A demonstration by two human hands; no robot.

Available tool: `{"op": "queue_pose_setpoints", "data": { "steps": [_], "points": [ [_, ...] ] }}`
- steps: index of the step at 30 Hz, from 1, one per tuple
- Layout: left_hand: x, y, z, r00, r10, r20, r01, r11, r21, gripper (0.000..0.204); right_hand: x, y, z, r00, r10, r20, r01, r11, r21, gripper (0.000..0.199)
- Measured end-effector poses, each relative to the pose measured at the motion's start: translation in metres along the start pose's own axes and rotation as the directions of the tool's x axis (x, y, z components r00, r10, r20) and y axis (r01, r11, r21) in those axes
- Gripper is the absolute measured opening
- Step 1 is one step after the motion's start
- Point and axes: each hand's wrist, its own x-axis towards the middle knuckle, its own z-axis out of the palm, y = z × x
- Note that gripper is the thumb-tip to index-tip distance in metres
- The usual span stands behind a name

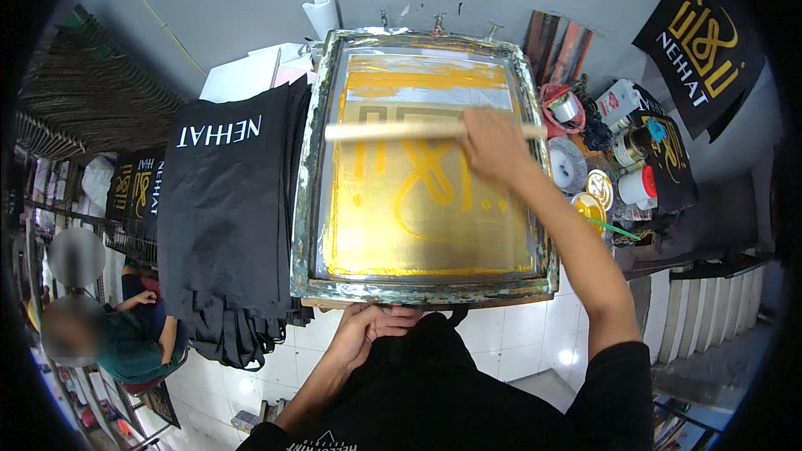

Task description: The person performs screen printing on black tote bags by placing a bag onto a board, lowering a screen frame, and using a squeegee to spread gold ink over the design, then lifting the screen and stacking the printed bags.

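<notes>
A silk-screen frame with a paint-stained rim lies in front of me, its mesh coated with golden-yellow ink around a calligraphic design. My right hand is closed around a long pale wooden squeegee, which lies crosswise over the upper half of the mesh; both are slightly blurred. Yellow ink streaks cover the far end of the screen. At the frame's near edge, my left hand has its fingers bent and pressed together just below the rim. What they grip is hidden.
Black printed tote bags are stacked left of the frame. On the right stand a yellow ink tub, a red-lidded jar and several other containers. A black printed bag hangs at upper right. Another person sits at lower left.
</notes>
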Motion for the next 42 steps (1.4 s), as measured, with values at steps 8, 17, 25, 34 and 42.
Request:
{"op": "queue_pose_setpoints", "data": {
  "steps": [8, 17, 25, 34, 42],
  "points": [
    [-0.007, 0.003, -0.016, 0.966, -0.165, 0.200, 0.226, 0.915, -0.336, 0.050, 0.124, 0.057, -0.011, 0.969, 0.154, 0.196, -0.173, 0.981, 0.085, 0.051],
    [0.160, 0.252, 0.026, 0.228, 0.769, 0.597, -0.332, -0.515, 0.790, 0.044, 0.124, 0.056, -0.001, 0.860, 0.434, 0.269, -0.365, 0.891, -0.269, 0.067],
    [0.220, 0.302, 0.024, 0.560, 0.666, 0.493, -0.229, -0.448, 0.864, 0.030, 0.090, 0.044, 0.013, 0.898, 0.406, 0.171, -0.353, 0.896, -0.270, 0.082],
    [0.157, 0.244, 0.014, 0.603, 0.646, 0.467, -0.267, -0.389, 0.882, 0.029, 0.023, -0.001, -0.004, 0.930, 0.330, 0.161, -0.300, 0.935, -0.188, 0.068],
    [0.083, 0.174, 0.006, 0.625, 0.617, 0.478, -0.263, -0.410, 0.873, 0.026, -0.064, -0.064, -0.021, 0.953, 0.297, 0.058, -0.291, 0.952, -0.097, 0.052]
  ]
}}
